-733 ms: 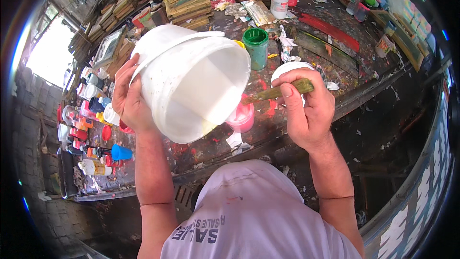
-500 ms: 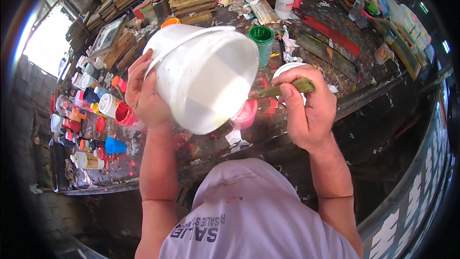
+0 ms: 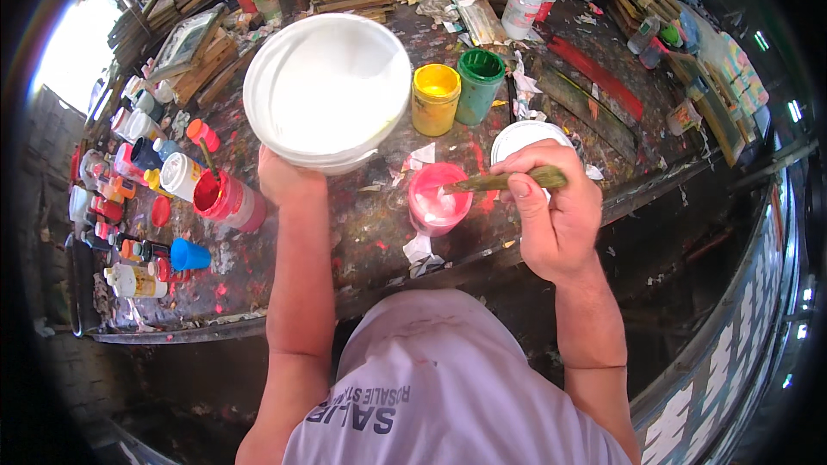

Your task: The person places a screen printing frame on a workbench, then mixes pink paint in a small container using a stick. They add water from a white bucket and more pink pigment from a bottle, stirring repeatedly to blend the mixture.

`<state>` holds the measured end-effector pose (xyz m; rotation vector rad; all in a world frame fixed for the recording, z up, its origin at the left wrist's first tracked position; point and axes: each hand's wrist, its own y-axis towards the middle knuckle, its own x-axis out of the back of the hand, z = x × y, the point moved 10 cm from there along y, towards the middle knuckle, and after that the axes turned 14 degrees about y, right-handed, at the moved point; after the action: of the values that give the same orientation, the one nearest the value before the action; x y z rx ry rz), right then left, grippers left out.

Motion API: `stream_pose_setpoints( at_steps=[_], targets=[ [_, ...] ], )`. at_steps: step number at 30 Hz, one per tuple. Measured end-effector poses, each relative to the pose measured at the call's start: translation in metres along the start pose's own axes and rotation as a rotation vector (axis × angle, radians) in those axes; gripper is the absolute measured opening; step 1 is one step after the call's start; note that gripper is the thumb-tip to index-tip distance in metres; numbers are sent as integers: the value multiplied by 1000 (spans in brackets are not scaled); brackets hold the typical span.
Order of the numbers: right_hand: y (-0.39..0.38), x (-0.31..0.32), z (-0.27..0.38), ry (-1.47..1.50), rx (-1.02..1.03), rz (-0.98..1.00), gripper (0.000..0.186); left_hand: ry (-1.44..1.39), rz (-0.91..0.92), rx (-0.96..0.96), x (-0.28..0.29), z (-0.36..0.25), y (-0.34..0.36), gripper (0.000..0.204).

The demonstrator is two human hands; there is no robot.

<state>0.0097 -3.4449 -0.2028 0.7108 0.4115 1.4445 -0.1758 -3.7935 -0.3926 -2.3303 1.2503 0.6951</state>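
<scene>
- Pink cup (image 3: 432,226) on the table (image 3: 370,245), pink and white paint inside.
- Stick (image 3: 508,181) reaching from the pink cup's right, its tip at the cup's mouth.
- Right hand (image 3: 558,211), right of the pink cup: fingers closed round the stick.
- White bucket (image 3: 319,82), beyond and left of the pink cup; left hand (image 3: 291,179) at its near side, fingers hidden, grip cannot be told.
- Yellow jar (image 3: 435,116) and green jar (image 3: 480,95) just beyond the pink cup.
- Red container (image 3: 245,207) well left of it.

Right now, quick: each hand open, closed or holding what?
Left hand: holding the bucket, fingers mostly hidden by it.
Right hand: closed, holding the stick.
</scene>
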Motion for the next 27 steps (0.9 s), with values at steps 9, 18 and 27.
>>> stream_pose_setpoints(
  at_steps=[9,18,27],
  targets=[
    [-7,13,-56,117,-220,169,40,20,-49,92,65,47,51,41],
    [-83,192,-173,-864,-581,-202,40,101,-251,164,90,74,86,43],
    [-191,255,-301,-387,-926,-497,50,387,-247,152,108,66,87,53]
  ],
)
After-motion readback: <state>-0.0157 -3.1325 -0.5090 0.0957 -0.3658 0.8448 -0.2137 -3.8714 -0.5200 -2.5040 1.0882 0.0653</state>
